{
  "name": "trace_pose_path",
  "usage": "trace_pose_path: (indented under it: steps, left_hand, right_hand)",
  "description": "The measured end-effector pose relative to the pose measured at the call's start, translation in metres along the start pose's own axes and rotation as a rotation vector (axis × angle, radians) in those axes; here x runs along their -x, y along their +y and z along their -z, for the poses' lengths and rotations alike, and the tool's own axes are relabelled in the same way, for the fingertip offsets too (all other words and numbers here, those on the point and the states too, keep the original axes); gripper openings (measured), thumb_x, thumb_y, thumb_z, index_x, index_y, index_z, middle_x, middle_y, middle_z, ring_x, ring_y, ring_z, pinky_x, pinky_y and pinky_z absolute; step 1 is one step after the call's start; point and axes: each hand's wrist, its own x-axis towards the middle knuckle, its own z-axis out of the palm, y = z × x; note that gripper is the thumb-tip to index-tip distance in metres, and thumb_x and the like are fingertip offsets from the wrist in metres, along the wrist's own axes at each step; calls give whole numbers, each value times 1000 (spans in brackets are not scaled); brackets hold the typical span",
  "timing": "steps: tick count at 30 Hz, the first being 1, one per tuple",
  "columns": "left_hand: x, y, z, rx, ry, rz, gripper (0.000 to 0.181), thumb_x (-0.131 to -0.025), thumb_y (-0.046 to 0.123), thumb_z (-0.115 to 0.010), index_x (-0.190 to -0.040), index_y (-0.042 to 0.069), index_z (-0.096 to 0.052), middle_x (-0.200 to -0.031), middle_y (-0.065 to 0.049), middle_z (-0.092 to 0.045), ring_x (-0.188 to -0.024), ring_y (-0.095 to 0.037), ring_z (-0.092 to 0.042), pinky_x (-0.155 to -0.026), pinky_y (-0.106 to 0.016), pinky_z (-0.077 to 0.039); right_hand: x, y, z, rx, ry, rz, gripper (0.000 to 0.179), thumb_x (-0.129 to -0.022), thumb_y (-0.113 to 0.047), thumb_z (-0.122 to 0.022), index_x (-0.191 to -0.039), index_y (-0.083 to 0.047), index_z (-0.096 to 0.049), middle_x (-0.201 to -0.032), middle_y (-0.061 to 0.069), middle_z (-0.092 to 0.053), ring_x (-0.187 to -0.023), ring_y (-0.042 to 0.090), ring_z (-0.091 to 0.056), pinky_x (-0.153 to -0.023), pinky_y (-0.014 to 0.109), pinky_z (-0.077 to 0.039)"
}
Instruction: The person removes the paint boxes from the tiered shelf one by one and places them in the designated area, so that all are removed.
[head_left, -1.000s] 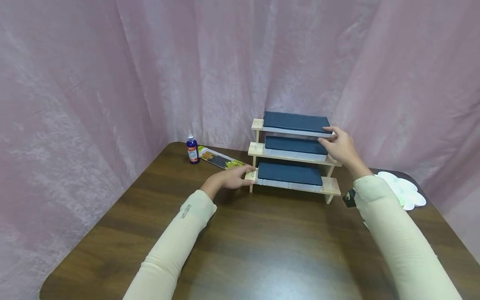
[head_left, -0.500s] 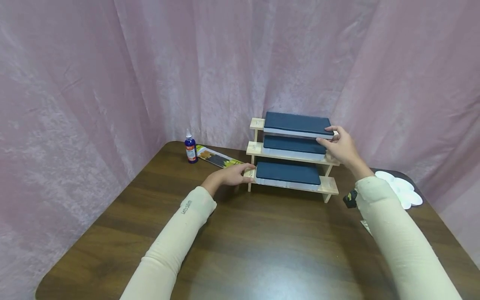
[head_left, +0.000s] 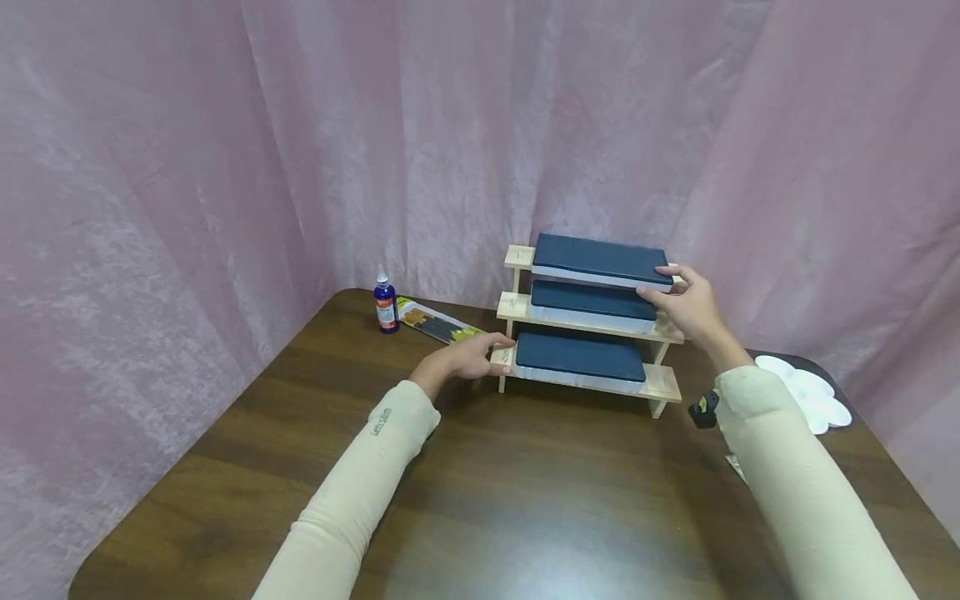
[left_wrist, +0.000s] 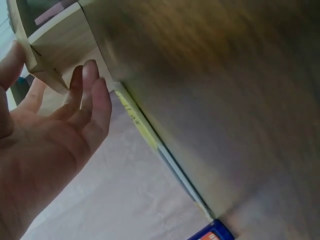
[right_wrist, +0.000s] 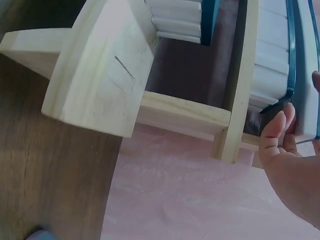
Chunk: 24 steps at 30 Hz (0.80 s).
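A three-tier pale wooden step rack (head_left: pixel 662 382) stands at the back of the table. Each tier carries a flat white box with a dark blue lid: a top box (head_left: pixel 603 257), a middle box (head_left: pixel 592 302) and a bottom box (head_left: pixel 581 357). At the rack's left, my left hand (head_left: pixel 471 356) grips the end of the lowest tier between thumb and fingers; the left wrist view shows the fingers around the wood. My right hand (head_left: pixel 692 307) holds the top box by its right front corner, thumb below and fingers over the lid.
Left of the rack stands a blue bottle with a white nozzle (head_left: pixel 386 306), beside a flat packet of brushes (head_left: pixel 435 318). To the right are a small black and yellow object (head_left: pixel 703 410) and a white flower-shaped palette (head_left: pixel 813 396). A pink curtain (head_left: pixel 450 150) hangs behind.
The top box has shifted slightly right and forward on its tier, with my right hand moving along with it. My left hand keeps its place on the lowest tier.
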Motion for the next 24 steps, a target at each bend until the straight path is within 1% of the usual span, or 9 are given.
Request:
trace_pose_path:
  steps: [3,6,9,11,13,17,18,21,24]
  left_hand:
    - [-2,0,0,9,20,-6,54,-95,23,-69,-145,15,-50,-137,-14,-54,-107,-25,-53,-99,-41,-43]
    - [-4,2,2,-38,44,-22,53,-94,22,-70,-144,14,-52,-137,-15,-54,-110,-26,-52,-100,-41,-42]
    - [-3,5,3,-96,48,-31,54,-94,25,-70,-144,14,-52,-137,-18,-52,-111,-26,-52,-101,-41,-42]
    - [-3,6,3,-123,52,-38,55,-94,27,-70,-144,14,-52,-135,-19,-52,-109,-27,-52,-100,-41,-42]
    - [-4,6,2,-130,58,-44,54,-94,27,-70,-144,14,-52,-134,-19,-52,-109,-27,-52,-99,-41,-43]
    - [-6,4,2,-134,74,-34,55,-94,28,-70,-145,16,-52,-139,-17,-51,-116,-27,-52,-103,-40,-41]
    - [-7,3,3,-129,77,-29,55,-94,28,-70,-145,17,-52,-141,-17,-50,-119,-27,-51,-105,-40,-40]
    - [-7,1,4,-102,85,-18,56,-93,29,-71,-145,18,-53,-145,-15,-49,-127,-28,-49,-108,-41,-38]
    - [-6,1,3,-70,87,-5,56,-92,29,-72,-144,19,-54,-145,-14,-50,-129,-28,-48,-108,-41,-38]
  right_hand:
    - [-1,0,-3,-32,-8,1,70,-88,-36,-76,-147,-10,-45,-80,8,-56,-57,18,-57,-50,31,-51]
    - [-4,-1,-4,-36,-27,-7,76,-88,-38,-75,-152,-16,-39,-97,12,-57,-58,17,-56,-51,31,-52]
    - [-6,-2,-4,-37,-32,-30,77,-89,-39,-74,-154,-19,-37,-105,14,-55,-59,12,-54,-51,30,-52]
    - [-8,-1,-4,-62,-22,-43,74,-89,-37,-74,-153,-17,-40,-108,16,-56,-56,10,-52,-49,29,-52]
    - [-9,-1,-3,-71,-9,-41,72,-89,-36,-75,-150,-15,-44,-118,22,-57,-53,9,-52,-48,28,-50]
    - [-11,-2,-1,-72,1,-31,70,-88,-38,-76,-147,-13,-48,-135,24,-53,-59,6,-55,-51,24,-48]
    - [-11,-2,-1,-64,3,-26,70,-88,-39,-75,-146,-12,-49,-134,24,-54,-61,5,-56,-52,23,-48]
    - [-12,-2,-3,-79,9,-30,69,-87,-39,-76,-144,-13,-49,-118,21,-60,-65,3,-58,-54,23,-50]
    - [-11,-2,-5,-83,-7,-40,71,-87,-39,-76,-147,-15,-46,-120,22,-59,-65,4,-60,-54,24,-51]
